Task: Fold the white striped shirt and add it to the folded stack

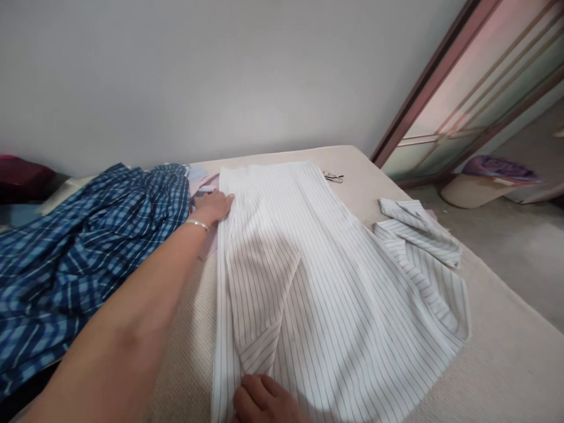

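Nearest cam: right hand (264, 400) at near edge, only knuckles and part of the back in frame, resting on the near hem of a white pinstriped shirt (317, 282). Fingers curled, tips hidden; can't tell whether any cloth is pinched.

Left hand (214, 207) far out along left forearm, silver bracelet (197, 224) at wrist. Palm down, fingers flat and together, pressed on the shirt's far-left edge nr the top; grip open, nothing clasped.

Shirt spread flat on a beige bed (506, 364), running near to far thru the middle of the scene. Left side folded inward, making a long tapering flap down the centre-left. Right sleeve (418, 232) trailing off to the right, bunched and creased, lying on the mattress nr its right edge.

Left of shirt: blue checked garment (83, 247) heaped, touching or just beside the left forearm. Bit of pink/pale cloth (203, 183) peeking out between the heap and the shirt's far-left corner, under the left hand. Dark red item (22, 173) far left by the wall.

Far end of bed, just right of the shirt's top: small dark thing, maybe eyeglasses (332, 176), too small to be sure. Far right on floor: round basket (476, 188) w/ purple cloth on top, by a sliding door (484, 88).
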The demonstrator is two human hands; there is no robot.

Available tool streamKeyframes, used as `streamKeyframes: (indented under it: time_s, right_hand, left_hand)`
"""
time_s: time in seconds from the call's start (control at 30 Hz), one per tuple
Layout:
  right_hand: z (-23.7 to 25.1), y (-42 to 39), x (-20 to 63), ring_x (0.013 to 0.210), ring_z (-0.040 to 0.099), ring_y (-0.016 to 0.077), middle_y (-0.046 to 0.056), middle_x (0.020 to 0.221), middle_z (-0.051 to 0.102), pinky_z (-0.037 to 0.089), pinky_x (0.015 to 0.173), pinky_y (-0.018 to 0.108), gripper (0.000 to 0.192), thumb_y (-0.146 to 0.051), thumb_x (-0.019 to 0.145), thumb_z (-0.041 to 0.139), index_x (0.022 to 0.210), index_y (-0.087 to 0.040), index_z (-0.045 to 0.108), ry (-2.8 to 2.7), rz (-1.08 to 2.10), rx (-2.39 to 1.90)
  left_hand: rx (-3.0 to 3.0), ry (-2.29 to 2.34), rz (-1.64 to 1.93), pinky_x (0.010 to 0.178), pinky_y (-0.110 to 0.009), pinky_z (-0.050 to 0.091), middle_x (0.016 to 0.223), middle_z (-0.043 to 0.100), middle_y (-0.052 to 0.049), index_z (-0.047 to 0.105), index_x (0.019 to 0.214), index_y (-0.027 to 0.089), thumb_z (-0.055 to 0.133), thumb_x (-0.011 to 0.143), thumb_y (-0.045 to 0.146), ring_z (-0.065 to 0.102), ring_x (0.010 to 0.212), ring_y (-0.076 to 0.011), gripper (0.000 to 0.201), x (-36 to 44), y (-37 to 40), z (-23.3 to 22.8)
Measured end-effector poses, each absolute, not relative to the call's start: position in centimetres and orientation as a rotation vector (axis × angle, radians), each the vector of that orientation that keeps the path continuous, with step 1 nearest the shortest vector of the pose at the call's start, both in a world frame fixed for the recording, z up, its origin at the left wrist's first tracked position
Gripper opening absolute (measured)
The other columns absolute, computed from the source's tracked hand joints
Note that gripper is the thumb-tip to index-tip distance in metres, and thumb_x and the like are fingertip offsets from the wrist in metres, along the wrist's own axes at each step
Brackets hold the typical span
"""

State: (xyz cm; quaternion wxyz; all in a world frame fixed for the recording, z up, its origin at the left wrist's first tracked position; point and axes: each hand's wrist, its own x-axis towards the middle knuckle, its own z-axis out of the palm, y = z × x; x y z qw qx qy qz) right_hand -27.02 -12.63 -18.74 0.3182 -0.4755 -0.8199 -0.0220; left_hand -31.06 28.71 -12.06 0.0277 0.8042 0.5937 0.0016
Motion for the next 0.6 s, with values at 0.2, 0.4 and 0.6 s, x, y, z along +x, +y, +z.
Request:
streamKeyframes:
  time_s: [0.2,0.4,0.6]
  right_hand:
    - [-16.9,-12.6,-26.7,0.069,0.049,0.0183,0.001,0.067,0.051,0.038,0.054,0.03,0.022,-0.025,0.091,0.064,0.072,-0.019,0.057,-2.422,0.127,-1.237]
    - [-16.1,-12.4,-26.5,0.076,0.05,0.0208,0.005,0.077,0.055,0.035,0.054,0.031,0.02,-0.029,0.092,0.064,0.076,-0.018,0.06,-2.527,0.181,-1.217]
    - [-17.5,-13.2,-27.4,0.075,0.053,0.0216,0.004,0.073,0.054,0.034,0.052,0.031,0.021,-0.028,0.091,0.064,0.074,-0.018,0.057,-2.424,0.033,-1.23]
  left_hand:
    - [2.775,1.535,0.085,0.122,-0.06,0.018,0.169,0.02,-0.012,0.031,0.158,0.017,0.017,0.102,0.06,0.017,0.155,-0.0337,0.072,-32.3,19.8,-13.9]
    - [2.747,1.581,-0.015,0.12,-0.066,0.019,0.166,0.028,-0.016,0.035,0.157,0.014,0.018,0.103,0.055,0.02,0.154,-0.0365,0.07,-29.9,16.1,-12.2]
    - [2.87,1.255,0.167,0.121,-0.06,0.022,0.167,0.026,-0.015,0.033,0.158,0.016,0.02,0.103,0.06,0.021,0.154,-0.0337,0.073,-26.2,9.3,-13.4]
